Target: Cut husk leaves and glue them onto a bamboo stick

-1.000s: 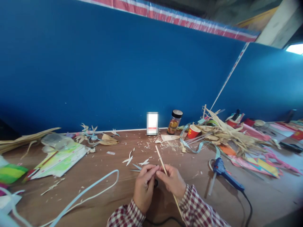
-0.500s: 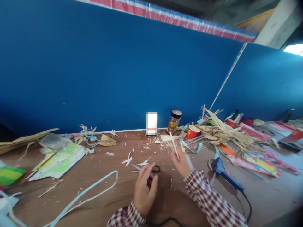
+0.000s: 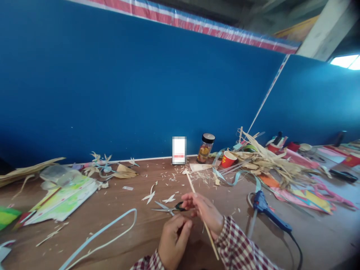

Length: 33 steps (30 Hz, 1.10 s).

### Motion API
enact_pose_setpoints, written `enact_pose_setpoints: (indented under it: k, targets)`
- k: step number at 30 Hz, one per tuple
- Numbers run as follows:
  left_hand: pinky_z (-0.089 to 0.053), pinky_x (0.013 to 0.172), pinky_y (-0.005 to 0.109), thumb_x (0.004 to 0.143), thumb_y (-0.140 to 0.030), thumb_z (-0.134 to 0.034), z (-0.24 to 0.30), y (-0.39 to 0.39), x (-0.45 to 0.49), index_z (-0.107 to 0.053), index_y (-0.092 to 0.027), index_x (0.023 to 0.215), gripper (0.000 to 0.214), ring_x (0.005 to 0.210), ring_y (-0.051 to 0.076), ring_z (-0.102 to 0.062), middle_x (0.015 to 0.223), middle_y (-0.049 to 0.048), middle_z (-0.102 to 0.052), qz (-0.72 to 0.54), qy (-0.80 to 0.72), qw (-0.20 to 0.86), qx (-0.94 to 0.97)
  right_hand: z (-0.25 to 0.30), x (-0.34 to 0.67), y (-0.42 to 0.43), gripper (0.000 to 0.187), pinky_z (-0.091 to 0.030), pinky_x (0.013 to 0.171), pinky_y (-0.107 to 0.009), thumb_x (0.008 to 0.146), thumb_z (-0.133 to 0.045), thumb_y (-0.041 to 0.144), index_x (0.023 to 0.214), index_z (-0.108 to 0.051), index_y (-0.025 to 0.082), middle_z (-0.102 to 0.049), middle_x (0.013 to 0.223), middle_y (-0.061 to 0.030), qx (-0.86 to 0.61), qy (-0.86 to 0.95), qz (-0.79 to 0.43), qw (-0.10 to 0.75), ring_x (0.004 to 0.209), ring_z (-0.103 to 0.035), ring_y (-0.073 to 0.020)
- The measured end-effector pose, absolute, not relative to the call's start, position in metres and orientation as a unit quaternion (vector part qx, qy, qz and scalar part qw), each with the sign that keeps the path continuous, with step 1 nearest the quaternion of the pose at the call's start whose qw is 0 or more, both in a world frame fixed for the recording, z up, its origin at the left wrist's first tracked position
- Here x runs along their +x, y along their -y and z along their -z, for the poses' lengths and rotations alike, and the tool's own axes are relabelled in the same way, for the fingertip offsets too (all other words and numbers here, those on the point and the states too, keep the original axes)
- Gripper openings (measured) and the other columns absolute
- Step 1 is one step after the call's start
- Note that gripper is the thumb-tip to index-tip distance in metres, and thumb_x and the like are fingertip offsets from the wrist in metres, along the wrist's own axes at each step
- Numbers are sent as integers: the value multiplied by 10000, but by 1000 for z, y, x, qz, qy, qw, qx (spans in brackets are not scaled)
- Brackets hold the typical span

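Observation:
My right hand (image 3: 204, 213) is closed round a thin wooden stick (image 3: 192, 186) that slants up and to the left from it, with its lower end running down past my wrist. The fingers reach toward the black handles of a pair of scissors (image 3: 168, 207) lying flat on the wooden table (image 3: 118, 204). My left hand (image 3: 173, 240) is nearer to me, fingers curled loosely together with thumb against forefinger; I cannot make out anything in it. Both sleeves are red-and-white check.
A blue glue gun (image 3: 266, 210) with a black cord lies to the right. Dried husks (image 3: 267, 159), a red paper cup (image 3: 227, 159), a glass jar (image 3: 206, 147), pale blue strips (image 3: 98, 234), coloured paper (image 3: 62, 195) and shavings litter the table before a blue wall.
My right hand, which had swung out right with the stick, has come back to the scissors. The left hand has drawn back toward me, and the scissors now lie uncovered.

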<state>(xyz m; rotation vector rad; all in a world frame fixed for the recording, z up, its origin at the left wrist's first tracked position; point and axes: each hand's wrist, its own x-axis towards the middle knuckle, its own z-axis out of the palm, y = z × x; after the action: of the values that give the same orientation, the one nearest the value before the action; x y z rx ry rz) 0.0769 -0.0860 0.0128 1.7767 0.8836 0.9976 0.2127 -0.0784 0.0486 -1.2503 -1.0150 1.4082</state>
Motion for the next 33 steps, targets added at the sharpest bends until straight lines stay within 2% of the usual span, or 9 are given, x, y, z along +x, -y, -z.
enact_pose_setpoints:
  k: [4,7,9,12,17,22,28,33]
  targets:
    - [-430,616,244,774,-317,-538,-6,89,82,-598,-151,865,198,664,154,-560,766,53,-643,-378,-294,581,658,-45,193,82,361,-424,624,-231,831,-407,470,934,-594,179,-617,830,-56,-503,400,-582,498,781,-554,-144]
    - [-391,488,199,749,-338,-571,-2,88,84,-571,-138,785,204,517,104,-495,638,13,-587,-362,-290,656,596,-40,186,81,378,-433,625,-236,830,-402,491,948,-585,183,-605,823,-47,-487,399,-604,488,740,-562,-136]
    - [-356,437,180,757,-351,-558,-2,87,84,-546,-139,731,213,458,78,-441,572,-20,-524,-369,-303,667,572,-37,189,80,402,-440,628,-245,827,-396,508,982,-575,184,-603,836,-48,-492,419,-592,483,732,-566,-139]
    - [-370,449,181,795,-348,-507,-6,84,80,-538,-149,745,207,474,80,-450,589,-23,-515,-424,-351,623,555,-35,203,78,384,-443,618,-246,818,-420,501,990,-565,190,-603,862,-48,-522,484,-521,470,753,-564,-148]
    - [-404,450,202,796,-382,-489,-10,74,71,-540,-170,919,250,464,90,-471,648,-18,-562,-524,-439,542,490,-37,232,77,294,-392,507,-197,825,-431,454,803,-531,179,-581,705,-7,-563,477,-479,474,619,-537,-115]
    - [-346,440,181,801,-401,-481,-3,63,64,-582,-142,872,287,448,84,-422,493,-64,-426,-575,-494,489,432,-41,244,76,307,-370,490,-197,816,-438,446,669,-484,180,-523,596,24,-571,496,-460,465,530,-482,-96]
    - [-363,464,207,785,-414,-496,-1,64,63,-582,-140,904,311,468,103,-445,518,-44,-477,-567,-514,467,442,-25,228,73,275,-343,515,-211,851,-405,379,691,-512,182,-522,579,17,-611,613,-318,388,534,-466,-107]
    - [-391,473,215,771,-419,-507,-1,67,65,-579,-156,882,294,465,113,-463,512,-42,-492,-553,-509,463,470,-7,219,71,235,-330,526,-221,860,-398,329,729,-531,186,-518,595,13,-629,629,-237,390,543,-464,-114]
